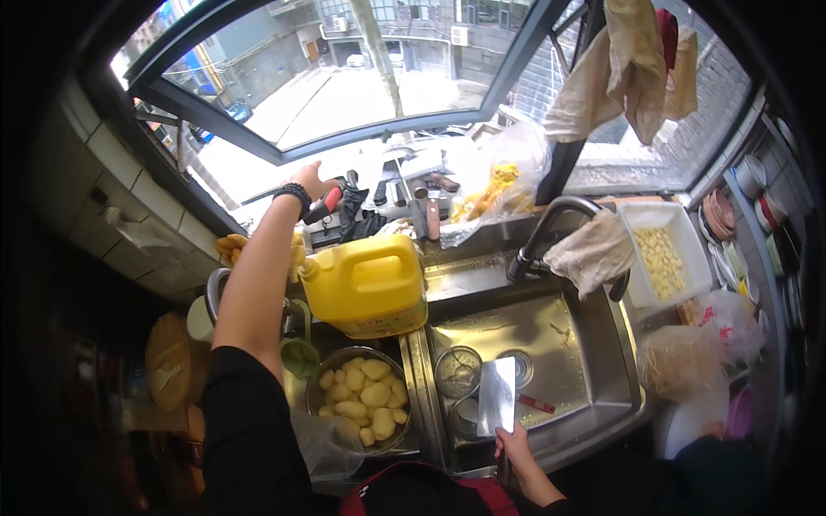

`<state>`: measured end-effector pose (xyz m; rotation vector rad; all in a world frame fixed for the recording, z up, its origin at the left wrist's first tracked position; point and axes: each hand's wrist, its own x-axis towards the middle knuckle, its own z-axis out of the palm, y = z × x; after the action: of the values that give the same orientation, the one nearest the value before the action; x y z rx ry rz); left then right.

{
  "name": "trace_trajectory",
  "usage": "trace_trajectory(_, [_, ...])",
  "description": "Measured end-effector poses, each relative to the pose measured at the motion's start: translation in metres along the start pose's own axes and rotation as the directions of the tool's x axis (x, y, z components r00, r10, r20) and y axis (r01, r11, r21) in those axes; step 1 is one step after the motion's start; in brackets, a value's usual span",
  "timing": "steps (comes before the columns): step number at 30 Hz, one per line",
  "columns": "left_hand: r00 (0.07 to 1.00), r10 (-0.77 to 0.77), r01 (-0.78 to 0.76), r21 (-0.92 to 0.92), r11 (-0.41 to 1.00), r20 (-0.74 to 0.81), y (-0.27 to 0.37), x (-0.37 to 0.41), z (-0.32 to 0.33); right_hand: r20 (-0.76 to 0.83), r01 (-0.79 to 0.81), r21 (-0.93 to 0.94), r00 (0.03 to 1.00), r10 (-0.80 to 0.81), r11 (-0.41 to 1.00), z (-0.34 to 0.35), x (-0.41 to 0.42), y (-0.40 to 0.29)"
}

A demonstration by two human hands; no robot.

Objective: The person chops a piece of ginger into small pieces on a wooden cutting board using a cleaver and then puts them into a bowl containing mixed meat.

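My right hand [514,445] grips the dark handle of a cleaver [497,395], its broad steel blade pointing away over the right sink basin [548,342]. My left hand [311,182] reaches out to the windowsill, fingers apart, beside a tool with a red and black handle [329,201]. Several knives [433,216] and black cloth or plastic [355,206] lie to its right on the sill. Below the left forearm stands a yellow plastic oil jug [364,280]. Peeled potatoes [375,396] fill a round metal bowl in the left basin.
A faucet [532,242] with a cloth [590,251] over it arches above the right basin, where metal strainers [458,372] and a red-handled tool [535,404] lie. A white tub [661,251] holds pale cut pieces. An open window frame [387,132] tilts over the sill.
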<state>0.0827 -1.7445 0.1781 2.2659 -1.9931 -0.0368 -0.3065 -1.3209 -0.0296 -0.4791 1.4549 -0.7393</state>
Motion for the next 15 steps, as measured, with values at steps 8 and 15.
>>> trace_trajectory(8, [0.694, 0.713, -0.599, -0.468, 0.650, 0.102, 0.189, -0.131, -0.029, -0.068, 0.121, 0.259, 0.992, -0.107, 0.958, -0.010, 0.025, -0.021])
trace_trajectory(15, [0.508, 0.861, -0.720, -0.532, 0.446, 0.035, 0.298, -0.175, 0.118, -0.205, 0.271, 0.482, 0.959, -0.193, 0.833, -0.042, 0.029, -0.056])
